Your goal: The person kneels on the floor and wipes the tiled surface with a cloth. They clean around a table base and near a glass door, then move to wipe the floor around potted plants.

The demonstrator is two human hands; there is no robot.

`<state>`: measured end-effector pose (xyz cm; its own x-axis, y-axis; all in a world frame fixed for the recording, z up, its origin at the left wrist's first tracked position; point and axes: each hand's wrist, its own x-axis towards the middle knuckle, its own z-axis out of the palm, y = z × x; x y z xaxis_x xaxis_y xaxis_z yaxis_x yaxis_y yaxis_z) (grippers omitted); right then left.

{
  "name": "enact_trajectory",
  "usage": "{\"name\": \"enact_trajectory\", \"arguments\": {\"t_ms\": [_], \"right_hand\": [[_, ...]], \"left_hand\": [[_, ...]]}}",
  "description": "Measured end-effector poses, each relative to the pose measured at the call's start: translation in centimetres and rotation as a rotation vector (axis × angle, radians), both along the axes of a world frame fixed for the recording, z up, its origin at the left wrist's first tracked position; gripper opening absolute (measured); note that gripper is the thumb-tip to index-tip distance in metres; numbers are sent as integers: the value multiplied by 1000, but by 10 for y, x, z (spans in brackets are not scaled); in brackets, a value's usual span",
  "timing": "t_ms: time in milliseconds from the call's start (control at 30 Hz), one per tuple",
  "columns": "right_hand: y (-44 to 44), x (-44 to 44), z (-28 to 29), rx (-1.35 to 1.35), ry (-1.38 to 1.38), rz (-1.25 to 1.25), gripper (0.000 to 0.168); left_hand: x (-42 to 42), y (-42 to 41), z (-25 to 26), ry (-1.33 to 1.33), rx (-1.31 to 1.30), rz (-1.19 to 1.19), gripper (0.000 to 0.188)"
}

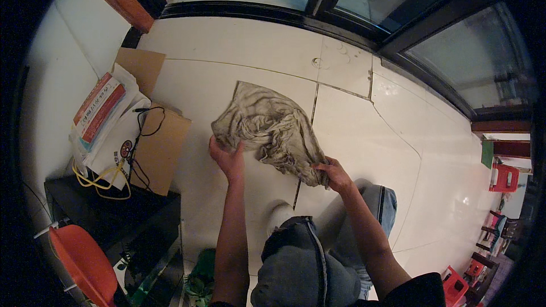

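A crumpled grey-beige cloth [273,128], darkly stained and partly bunched in its middle, is spread between my hands over the pale tiled floor [349,136]. At its lower left edge, my left hand [228,160] grips it, thumb towards me and fingers partly hidden. My right hand [335,174] pinches the gathered right end of the cloth between thumb and fingers. Below the cloth are my knees in blue jeans [298,260].
To the left, a dark cabinet [111,213] bears a plastic bag [106,136], cardboard [164,149] and cables. A red-orange chair [85,264] stands lower left. Dark-framed glass doors [362,36] run along the top. Red stools [505,178] stand far right.
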<state>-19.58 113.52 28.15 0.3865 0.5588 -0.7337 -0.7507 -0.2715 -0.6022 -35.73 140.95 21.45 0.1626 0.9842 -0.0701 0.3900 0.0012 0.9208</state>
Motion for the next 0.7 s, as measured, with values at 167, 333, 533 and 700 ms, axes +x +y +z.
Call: {"name": "enact_trajectory", "arguments": {"t_ms": [167,333,533,700], "right_hand": [[-13,12,20,80,33,-195,40],[-47,21,42,73,114,-298,40],[3,42,104,91,255,-368,39],[135,47,105,429,370,-145,42]], "left_hand": [[3,-5,36,191,202,-624,65],[-4,-40,26,136,237,-985,59],[-16,-56,40,364,412,-1017,42],[-35,-73,-7,26,-207,-748,34]]}}
